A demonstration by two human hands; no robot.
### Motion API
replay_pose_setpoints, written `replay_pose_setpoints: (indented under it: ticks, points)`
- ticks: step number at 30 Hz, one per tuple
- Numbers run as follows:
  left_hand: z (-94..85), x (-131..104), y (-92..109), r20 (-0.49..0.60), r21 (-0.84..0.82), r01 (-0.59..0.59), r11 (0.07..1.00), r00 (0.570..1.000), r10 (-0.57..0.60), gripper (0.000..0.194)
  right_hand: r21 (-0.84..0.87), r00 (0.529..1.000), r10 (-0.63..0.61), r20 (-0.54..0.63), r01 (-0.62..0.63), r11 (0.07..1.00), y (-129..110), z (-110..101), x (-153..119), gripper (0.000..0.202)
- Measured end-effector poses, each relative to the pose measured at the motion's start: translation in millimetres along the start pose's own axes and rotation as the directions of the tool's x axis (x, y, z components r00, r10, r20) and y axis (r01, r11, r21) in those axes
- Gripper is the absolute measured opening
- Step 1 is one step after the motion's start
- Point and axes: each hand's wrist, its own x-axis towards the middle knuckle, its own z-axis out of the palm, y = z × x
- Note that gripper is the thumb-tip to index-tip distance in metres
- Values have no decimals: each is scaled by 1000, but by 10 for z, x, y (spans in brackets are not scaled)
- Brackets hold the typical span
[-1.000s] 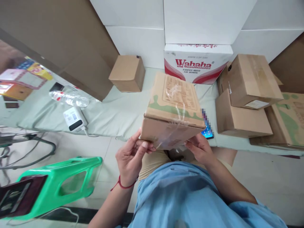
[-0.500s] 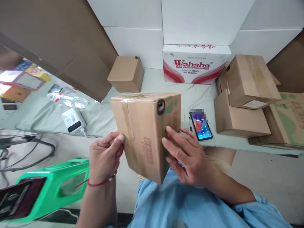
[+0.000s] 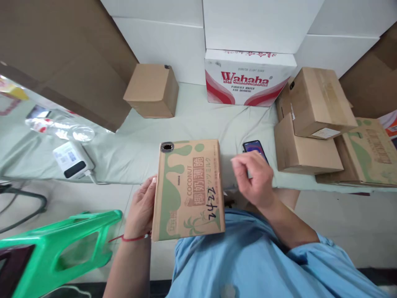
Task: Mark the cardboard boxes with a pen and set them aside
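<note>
A: Head view: the carton (image 3: 189, 190) is held over the lap, at the near edge of the bench (image 3: 192, 124), by the left hand (image 3: 141, 207) alone, its grip clamped on the left side.

B: A tip or drop could follow. The right hand (image 3: 252, 180) is lifted clear, fingers loosely curled, nothing pinched, above the phone (image 3: 252, 146).
</note>
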Motion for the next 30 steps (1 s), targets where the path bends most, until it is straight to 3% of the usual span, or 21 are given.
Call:
replay_pose_setpoints:
  ticks: [2, 3, 6, 8, 10, 14, 16, 18, 20, 22, 24, 26, 28, 30]
  points:
    - [-13, -31, 19, 17, -2, 20, 1000, 1000, -20, 60, -314, 958, 273, 89, -233, 920, 199, -122, -81, 31]
    - [-12, -44, 37, 34, 15, 2, 1000, 999, -3, 65, -462, 901, 402, 165, -290, 838, 280, -157, -129, 33]
    - [32, -58, 105, 132, 155, -132, 979, 985, 112, 78, -732, 649, 685, 331, -281, 620, 400, -156, -249, 37]
    - [89, -40, 144, 201, 262, -192, 946, 969, 141, 85, -791, 546, 756, 362, -249, 559, 401, -87, -273, 41]
    - [149, -7, 168, 253, 331, -222, 917, 957, 141, 89, -809, 502, 782, 370, -239, 537, 389, 8, -244, 40]
    - [231, 37, 203, 311, 465, -315, 827, 933, 180, 90, -801, 470, 795, 384, -260, 540, 428, 159, -129, 34]
    - [253, 19, 239, 310, 576, -433, 693, 900, 305, 88, -772, 470, 793, 389, -303, 558, 484, 146, -100, 31]
    - [280, -21, 289, 374, 641, -573, 512, 815, 443, 76, -694, 495, 789, 365, -421, 585, 546, 48, -98, 21]
    - [325, -59, 332, 513, 620, -693, 369, 713, 478, 61, -505, 548, 780, 302, -602, 619, 590, -116, -99, 11]
    - [390, -77, 355, 626, 570, -761, 309, 647, 436, 52, -180, 617, 758, 213, -738, 651, 590, -291, -56, 13]
    - [463, -68, 355, 670, 554, -780, 290, 625, 401, 50, 187, 687, 715, 128, -725, 663, 530, -406, 66, 16]
    - [529, -42, 343, 678, 552, -785, 281, 619, 397, 50, 438, 762, 636, 122, -616, 655, 426, -408, 278, 16]
    - [582, -15, 334, 681, 544, -789, 286, 614, 399, 51, 539, 839, 501, 212, -528, 656, 313, -277, 554, 15]
    - [620, -1, 332, 681, 534, -791, 297, 611, 404, 51, 578, 880, 338, 334, -475, 663, 225, -33, 843, 18]
